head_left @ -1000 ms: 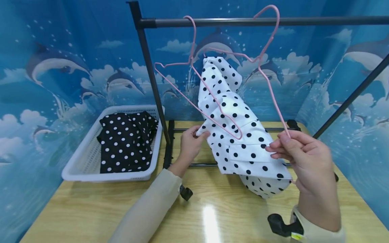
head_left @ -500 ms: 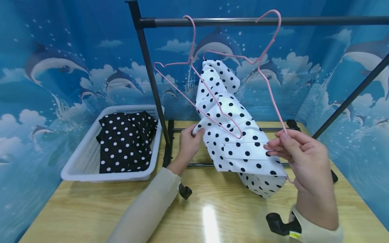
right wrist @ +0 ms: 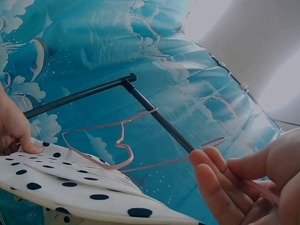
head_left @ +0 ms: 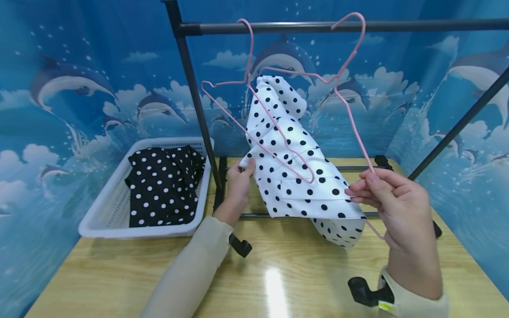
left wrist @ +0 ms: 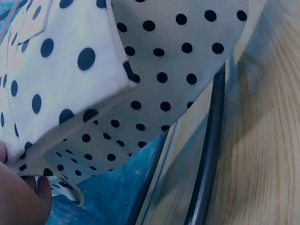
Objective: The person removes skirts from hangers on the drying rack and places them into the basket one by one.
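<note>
A white garment with black dots (head_left: 294,145) hangs slanted from a pink hanger (head_left: 338,76), its upper end over the hanger's far left arm. Between thumb and fingers, my left hand (head_left: 237,187) pinches the garment's left edge. My right hand (head_left: 401,203) grips the hanger's right side; in the right wrist view, thumb and fingers close on the thin pink bar (right wrist: 262,190). The hanger's hook overlaps the rail (head_left: 298,28) in the head view. In the left wrist view, the garment's loose hem (left wrist: 164,79) hangs over a dark lower bar.
A second pink hanger (head_left: 251,44) hangs on the rail in front of the garment. Left of the black rack post (head_left: 191,84), a white basket (head_left: 139,232) holds a black garment with white dots (head_left: 163,185). The rack stands on a wooden table (head_left: 254,282), before a dolphin-print curtain (head_left: 143,66).
My left hand has drawn the white garment to the left and slightly up. More of the hanger's lower bar shows beside the right hand, which has barely moved.
</note>
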The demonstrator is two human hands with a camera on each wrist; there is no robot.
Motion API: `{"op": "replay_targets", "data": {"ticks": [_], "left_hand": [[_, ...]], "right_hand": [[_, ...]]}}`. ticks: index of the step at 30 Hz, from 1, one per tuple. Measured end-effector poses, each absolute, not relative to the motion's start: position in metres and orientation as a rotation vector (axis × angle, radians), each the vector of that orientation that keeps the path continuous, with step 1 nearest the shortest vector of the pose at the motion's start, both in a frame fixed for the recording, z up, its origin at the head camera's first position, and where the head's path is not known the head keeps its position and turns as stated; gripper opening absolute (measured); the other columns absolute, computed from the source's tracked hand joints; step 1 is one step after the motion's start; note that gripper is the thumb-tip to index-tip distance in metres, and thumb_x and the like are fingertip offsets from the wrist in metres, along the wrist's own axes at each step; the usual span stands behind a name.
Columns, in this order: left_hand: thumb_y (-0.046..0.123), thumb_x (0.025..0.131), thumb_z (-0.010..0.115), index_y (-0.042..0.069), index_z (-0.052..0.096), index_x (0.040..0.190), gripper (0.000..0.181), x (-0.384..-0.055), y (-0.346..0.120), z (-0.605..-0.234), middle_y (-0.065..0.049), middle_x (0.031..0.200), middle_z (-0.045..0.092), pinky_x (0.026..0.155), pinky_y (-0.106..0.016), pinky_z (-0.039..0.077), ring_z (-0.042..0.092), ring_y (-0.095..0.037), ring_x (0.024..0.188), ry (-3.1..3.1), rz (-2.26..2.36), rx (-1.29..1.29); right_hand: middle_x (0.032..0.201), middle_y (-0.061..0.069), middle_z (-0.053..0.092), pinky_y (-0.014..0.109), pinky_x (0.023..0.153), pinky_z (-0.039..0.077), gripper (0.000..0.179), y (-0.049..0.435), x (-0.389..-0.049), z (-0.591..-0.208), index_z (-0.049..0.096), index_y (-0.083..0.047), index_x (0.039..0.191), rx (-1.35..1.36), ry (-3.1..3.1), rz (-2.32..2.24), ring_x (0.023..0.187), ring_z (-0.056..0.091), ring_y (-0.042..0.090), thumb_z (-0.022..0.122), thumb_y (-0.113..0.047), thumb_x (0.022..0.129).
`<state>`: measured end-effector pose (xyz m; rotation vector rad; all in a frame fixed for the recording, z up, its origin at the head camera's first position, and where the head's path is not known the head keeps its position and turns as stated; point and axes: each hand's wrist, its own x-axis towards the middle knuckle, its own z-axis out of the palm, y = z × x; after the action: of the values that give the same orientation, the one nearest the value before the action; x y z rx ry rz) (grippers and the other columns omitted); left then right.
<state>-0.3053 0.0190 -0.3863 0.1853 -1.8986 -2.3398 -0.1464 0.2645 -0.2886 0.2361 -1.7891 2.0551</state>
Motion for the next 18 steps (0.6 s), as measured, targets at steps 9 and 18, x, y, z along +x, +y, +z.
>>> {"op": "replay_targets", "data": {"ticks": [9, 18], "left_hand": [[0.026, 0.093, 0.066, 0.001, 0.066, 0.119, 0.036, -0.307, 0.014, -0.386, -0.012, 0.114, 0.066, 0.099, -0.035, 0.046, 0.061, -0.020, 0.105, -1.888, -2.287, 0.188], [0.020, 0.086, 0.075, 0.005, 0.071, 0.110, 0.028, -0.305, 0.009, -0.390, -0.009, 0.101, 0.071, 0.077, -0.037, 0.056, 0.068, -0.018, 0.086, -2.089, -1.933, -0.042]], "right_hand": [[0.079, 0.010, 0.072, 0.029, 0.065, 0.057, 0.016, 0.266, -0.148, -0.289, 0.068, 0.003, 0.099, 0.246, -1.766, 2.082, 0.070, 0.072, 0.018, 0.059, -0.009, 0.096], [0.080, 0.011, 0.072, 0.028, 0.066, 0.057, 0.014, 0.274, -0.149, -0.289, 0.069, 0.003, 0.099, 0.217, -1.682, 2.145, 0.070, 0.072, 0.019, 0.061, -0.007, 0.095]]}}
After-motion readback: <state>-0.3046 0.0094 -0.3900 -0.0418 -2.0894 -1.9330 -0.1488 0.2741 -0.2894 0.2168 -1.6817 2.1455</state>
